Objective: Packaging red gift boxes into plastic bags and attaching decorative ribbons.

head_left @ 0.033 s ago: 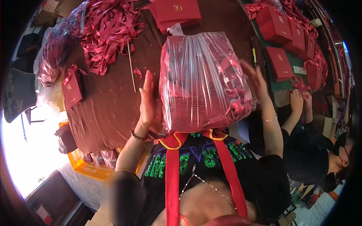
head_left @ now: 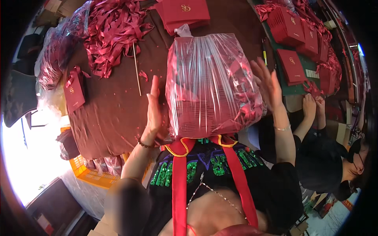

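Observation:
A big clear plastic bag (head_left: 208, 86) packed with stacked red boxes stands at the near edge of the brown-covered table (head_left: 114, 114), right in front of my chest. My left hand (head_left: 153, 110) lies flat against the bag's left side, fingers pointing away from me. My right hand (head_left: 267, 84) presses the bag's right side with its fingers spread. The bag is held between both palms. Its knotted top points toward the far side of the table.
A heap of dark red ribbons (head_left: 114, 31) lies at the far left beside a thin stick (head_left: 136, 69) and a small red paper bag (head_left: 74, 92). Flat red boxes (head_left: 183, 11) lie behind the bag, with more red boxes (head_left: 291, 65) on the right. Another person's hands (head_left: 309, 106) rest at the right. A yellow crate (head_left: 90, 173) sits below the table's left edge.

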Motion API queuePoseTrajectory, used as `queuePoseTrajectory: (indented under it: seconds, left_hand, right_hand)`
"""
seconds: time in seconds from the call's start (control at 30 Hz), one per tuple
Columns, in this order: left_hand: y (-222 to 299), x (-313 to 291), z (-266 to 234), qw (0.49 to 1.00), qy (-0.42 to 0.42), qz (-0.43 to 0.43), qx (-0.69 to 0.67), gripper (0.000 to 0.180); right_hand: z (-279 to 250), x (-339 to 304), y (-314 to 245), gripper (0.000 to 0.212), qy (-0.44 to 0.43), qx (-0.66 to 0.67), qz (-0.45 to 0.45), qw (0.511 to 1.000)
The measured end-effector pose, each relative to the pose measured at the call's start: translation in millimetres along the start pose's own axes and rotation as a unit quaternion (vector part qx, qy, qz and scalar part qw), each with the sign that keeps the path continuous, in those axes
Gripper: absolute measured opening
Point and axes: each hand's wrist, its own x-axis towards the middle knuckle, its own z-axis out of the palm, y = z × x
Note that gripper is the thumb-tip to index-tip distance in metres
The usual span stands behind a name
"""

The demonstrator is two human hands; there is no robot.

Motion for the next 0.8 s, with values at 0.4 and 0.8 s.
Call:
queuePoseTrajectory:
  seconds: [0.4,0.8]
  left_hand:
    - [-31.2,-1.5,11.3,0.982,0.012,-0.166,-0.089,0.07]
    - [171.1,17.6,72.2,0.838,-0.033,0.231,0.494,0.061]
  right_hand:
    - [69.7,-4.5,68.0,0.076,0.131,0.169,0.015,0.977]
    - [53.4,55.8,114.2,0.075,0.093,0.066,-0.158,0.981]
